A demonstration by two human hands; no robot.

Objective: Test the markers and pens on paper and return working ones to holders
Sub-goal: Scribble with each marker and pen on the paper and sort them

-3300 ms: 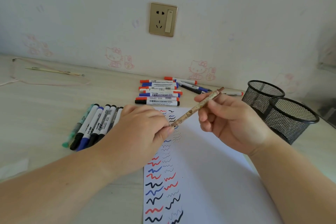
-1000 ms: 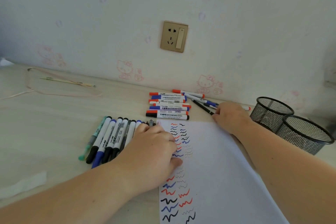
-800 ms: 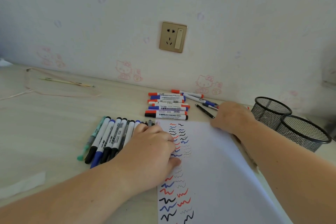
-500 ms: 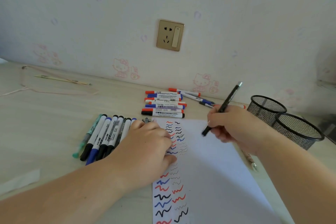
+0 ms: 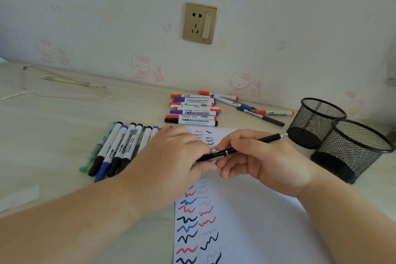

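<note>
**Both hands on a black pen**

Above the scribbled paper (image 5: 246,221), the left hand (image 5: 171,163) and right hand (image 5: 257,161) both pinch a black pen (image 5: 240,148). Beyond lie markers (image 5: 192,111) and two mesh holders (image 5: 342,139) on the desk (image 5: 53,130).

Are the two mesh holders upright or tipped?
Upright: both mesh holders stand on their bases, rims up, touching each other.

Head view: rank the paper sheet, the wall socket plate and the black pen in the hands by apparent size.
1. paper sheet, largest by far.
2. black pen and wall socket plate: unsure; the pen is longer but thin, partly covered by both hands, and nearer the camera.
</note>
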